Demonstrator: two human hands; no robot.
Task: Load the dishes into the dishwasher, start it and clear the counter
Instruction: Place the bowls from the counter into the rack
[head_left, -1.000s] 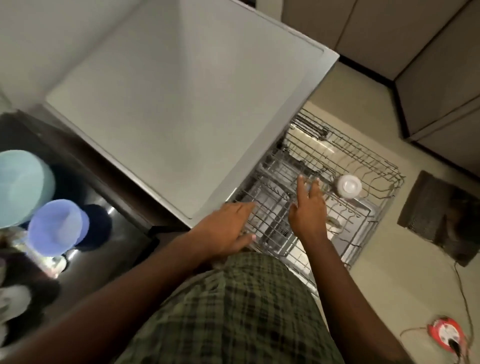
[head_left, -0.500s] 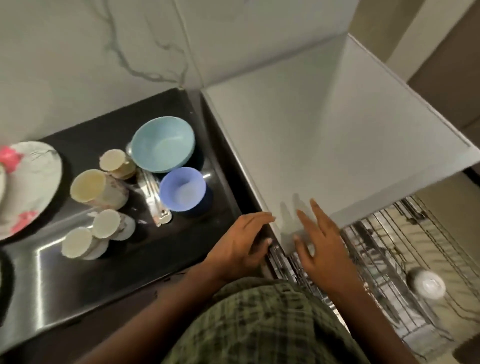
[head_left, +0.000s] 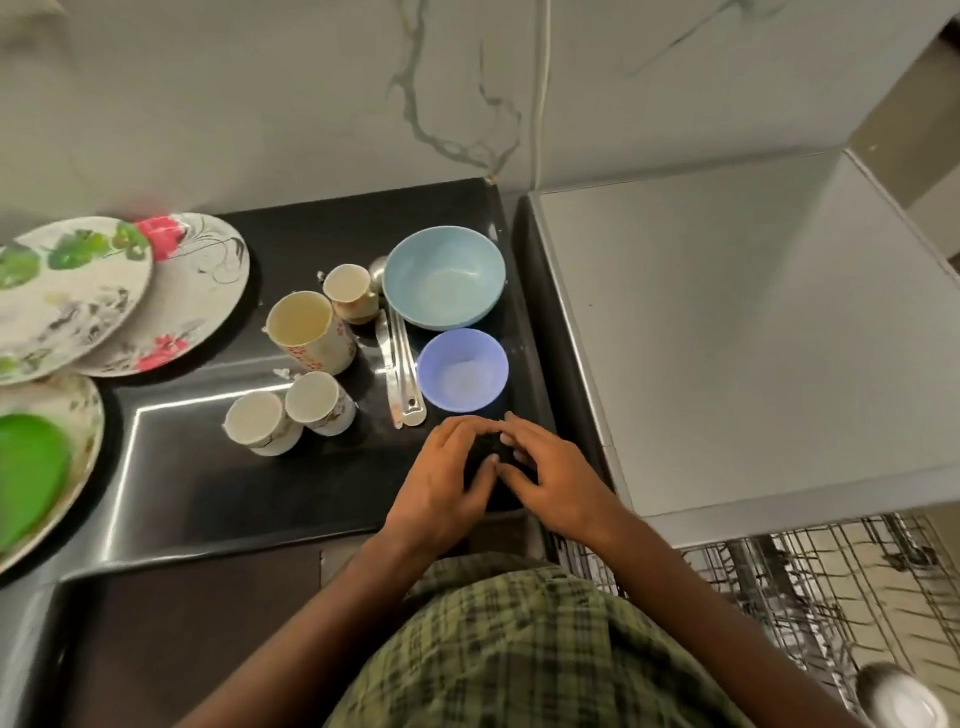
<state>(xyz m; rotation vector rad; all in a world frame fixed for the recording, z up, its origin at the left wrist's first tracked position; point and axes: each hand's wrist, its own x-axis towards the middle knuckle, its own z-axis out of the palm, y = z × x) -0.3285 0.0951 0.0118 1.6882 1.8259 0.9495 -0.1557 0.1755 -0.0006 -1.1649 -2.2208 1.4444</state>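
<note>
A light blue bowl (head_left: 444, 291) and a smaller purple bowl (head_left: 462, 370) stand on the black counter (head_left: 208, 493). Left of the bowls lie metal spoons (head_left: 400, 364), a tall flowered cup (head_left: 306, 325), a small cup (head_left: 349, 291) and two more small cups (head_left: 257, 423). My left hand (head_left: 441, 483) and my right hand (head_left: 556, 478) hover together just in front of the purple bowl, fingertips meeting, loosely curved, with nothing held. The dishwasher's wire rack (head_left: 831, 587) is pulled out at lower right, with a white cup (head_left: 901, 696) in it.
Two flowered plates (head_left: 197, 291) overlap at the far left, and a green plate (head_left: 26, 467) lies on another plate below them. The dishwasher's grey top (head_left: 727, 338) adjoins the counter on the right. A marble wall (head_left: 311, 104) runs behind.
The view has swung left from the rack to the counter. Both hands have left the rack and come together over the counter in front of the purple bowl.
</note>
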